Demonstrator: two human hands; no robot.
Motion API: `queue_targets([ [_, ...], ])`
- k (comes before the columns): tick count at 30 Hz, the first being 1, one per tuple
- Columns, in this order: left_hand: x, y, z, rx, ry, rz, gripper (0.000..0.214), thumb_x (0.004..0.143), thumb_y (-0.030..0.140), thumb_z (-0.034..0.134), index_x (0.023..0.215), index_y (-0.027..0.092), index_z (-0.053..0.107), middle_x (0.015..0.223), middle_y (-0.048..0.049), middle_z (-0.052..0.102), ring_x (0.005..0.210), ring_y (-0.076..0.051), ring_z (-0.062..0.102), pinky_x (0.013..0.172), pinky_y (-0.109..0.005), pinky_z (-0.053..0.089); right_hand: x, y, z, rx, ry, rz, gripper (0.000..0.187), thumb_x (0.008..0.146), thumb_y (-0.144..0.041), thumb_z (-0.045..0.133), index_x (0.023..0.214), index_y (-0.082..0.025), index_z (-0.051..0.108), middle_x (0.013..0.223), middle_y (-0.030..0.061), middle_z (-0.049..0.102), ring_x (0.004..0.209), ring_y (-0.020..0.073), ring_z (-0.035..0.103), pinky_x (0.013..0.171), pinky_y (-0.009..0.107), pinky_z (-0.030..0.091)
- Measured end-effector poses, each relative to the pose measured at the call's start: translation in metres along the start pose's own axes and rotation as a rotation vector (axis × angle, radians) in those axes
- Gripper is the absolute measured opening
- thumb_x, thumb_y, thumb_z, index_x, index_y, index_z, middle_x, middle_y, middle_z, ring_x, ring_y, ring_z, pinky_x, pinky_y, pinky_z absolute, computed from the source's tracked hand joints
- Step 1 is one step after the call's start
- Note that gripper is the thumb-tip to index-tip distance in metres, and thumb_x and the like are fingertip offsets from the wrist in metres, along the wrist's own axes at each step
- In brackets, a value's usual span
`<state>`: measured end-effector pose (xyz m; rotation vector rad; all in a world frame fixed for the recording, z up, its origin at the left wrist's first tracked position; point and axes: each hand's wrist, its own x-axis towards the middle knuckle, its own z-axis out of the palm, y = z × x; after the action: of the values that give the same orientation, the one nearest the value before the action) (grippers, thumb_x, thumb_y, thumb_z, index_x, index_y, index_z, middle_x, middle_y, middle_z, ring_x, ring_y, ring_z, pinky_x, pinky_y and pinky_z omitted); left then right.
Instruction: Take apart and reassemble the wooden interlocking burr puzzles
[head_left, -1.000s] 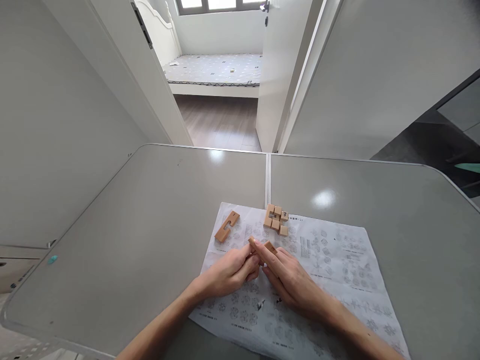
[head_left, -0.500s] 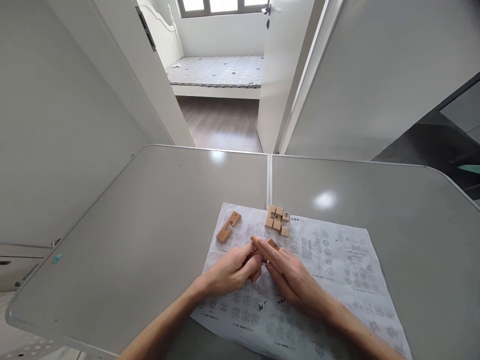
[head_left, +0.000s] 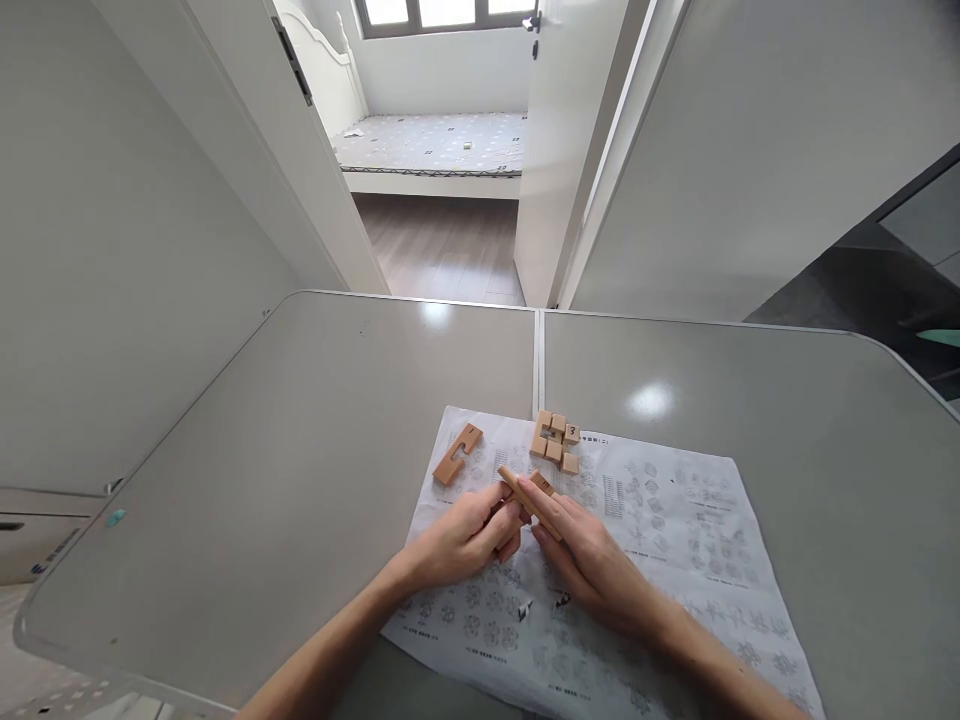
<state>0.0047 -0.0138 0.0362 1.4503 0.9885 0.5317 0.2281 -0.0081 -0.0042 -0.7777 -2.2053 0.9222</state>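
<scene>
Over the printed sheet (head_left: 675,570), my left hand (head_left: 469,535) and my right hand (head_left: 589,560) meet around wooden puzzle pieces (head_left: 510,477). The fingers of my left hand curl around their left side. My right hand presses from the right, its fingers lying along a long piece. My fingers hide much of how these pieces fit together. A notched flat wooden piece (head_left: 446,470) marked with a numeral lies on the paper to the upper left. Just beyond my hands sits a cluster of pale wooden puzzle pieces (head_left: 553,450), one marked 3.
The grey table (head_left: 300,430) has a metal seam (head_left: 539,350) running across it. Diagrams cover the sheet under my hands. Past the far edge, an open door (head_left: 574,130) leads to a room with a bed (head_left: 435,140). White walls stand on both sides.
The held pieces have shifted and tilted slightly in my fingers, and more of the darker piece beyond my right fingers shows. The pieces on the sheet have not moved.
</scene>
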Motion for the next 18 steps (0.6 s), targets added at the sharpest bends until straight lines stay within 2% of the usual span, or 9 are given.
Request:
queue_targets([
  [4, 0.0003, 0.0027, 0.0020, 0.027, 0.020, 0.013, 0.036, 0.112, 0.046, 0.032, 0.089, 0.021, 0.045, 0.071, 0.0018, 0.055, 0.061, -0.012, 0.047, 0.060, -0.027, 0.042, -0.0015, -0.0001, 0.0017, -0.049, -0.012, -0.004, 0.067, 0.111, -0.018, 0.039, 0.173, -0.031, 0.016, 0.156, 0.0134, 0.059, 0.107, 0.0264, 0.073, 0.092, 0.045, 0.065],
  [9, 0.0005, 0.0045, 0.0034, 0.041, 0.034, 0.011, 0.037, 0.111, 0.046, 0.033, 0.088, 0.021, 0.047, 0.071, 0.0017, 0.057, 0.062, -0.013, 0.049, 0.064, -0.029, 0.044, -0.0018, -0.0010, 0.0014, -0.064, -0.014, -0.020, 0.068, 0.112, -0.018, 0.038, 0.174, -0.029, 0.013, 0.144, 0.0138, 0.067, 0.104, 0.0266, 0.071, 0.090, 0.044, 0.063],
  [18, -0.0001, 0.0040, 0.0037, 0.041, 0.009, 0.006, 0.035, 0.112, 0.045, 0.031, 0.090, 0.021, 0.044, 0.073, 0.0017, 0.055, 0.065, -0.013, 0.048, 0.064, -0.028, 0.043, -0.0001, -0.0026, -0.0004, -0.043, -0.036, -0.022, 0.068, 0.112, -0.017, 0.038, 0.174, -0.029, 0.012, 0.150, 0.0145, 0.063, 0.102, 0.0255, 0.069, 0.090, 0.044, 0.062],
])
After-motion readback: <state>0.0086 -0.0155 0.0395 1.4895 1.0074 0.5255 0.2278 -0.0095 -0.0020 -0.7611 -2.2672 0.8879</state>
